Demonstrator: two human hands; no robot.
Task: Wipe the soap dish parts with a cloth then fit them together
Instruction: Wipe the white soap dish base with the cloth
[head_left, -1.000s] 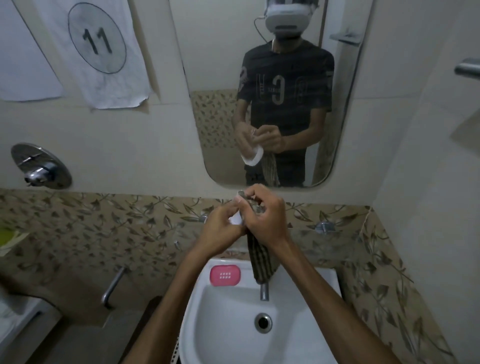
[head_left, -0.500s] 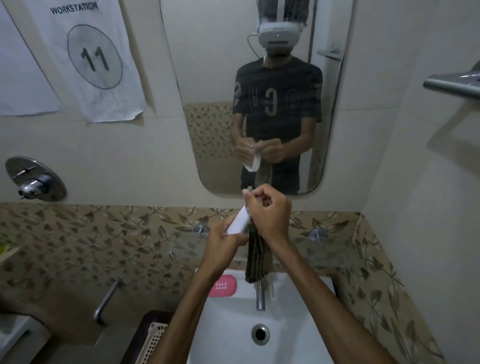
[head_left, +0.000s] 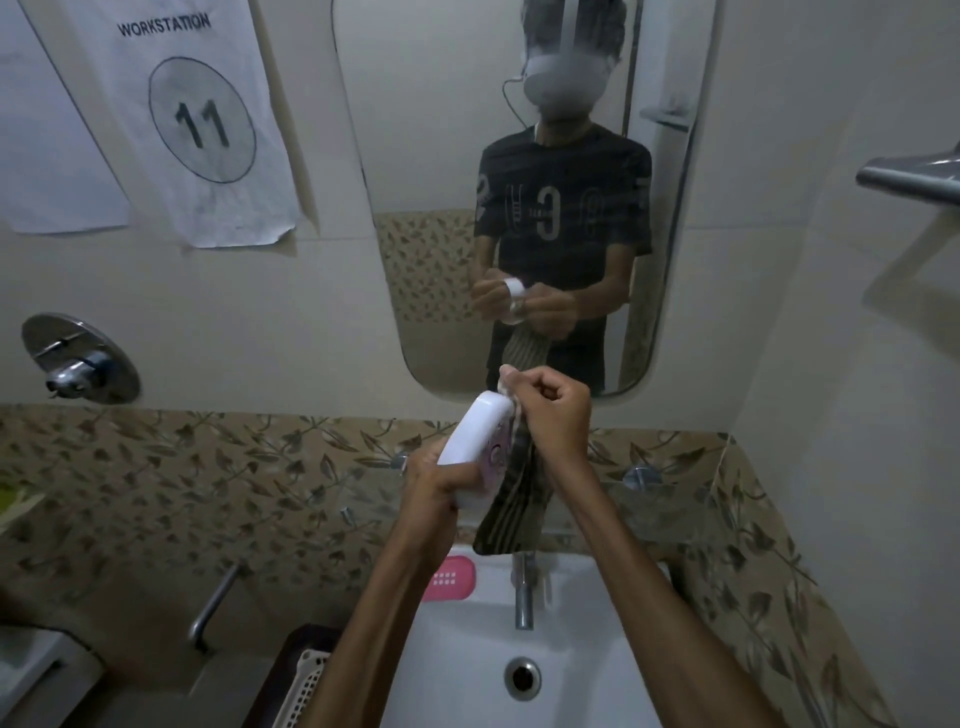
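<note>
The left hand (head_left: 434, 486) has its grip clenched around the lower end of the white soap dish part (head_left: 478, 441), held tilted in the air above the sink (head_left: 467, 670); the fingers hide that end, and a pinkish pattern on its inner face is too blurred to read. The right hand (head_left: 553, 415) grips the striped cloth (head_left: 514, 499) in a fist against the part's upper end, and the cloth hangs down behind the part, covering the base of the tap (head_left: 523, 592). The pink soap dish part (head_left: 451, 577) lies on the sink's back rim, partly hidden by the left forearm. Behind the hands, the mirror (head_left: 447, 171) shows the person blurred. A paper sign (head_left: 197, 119) on the wall reads "WORKSTATION" and "11". A basket (head_left: 304, 686) is cut off at the bottom edge.
</note>
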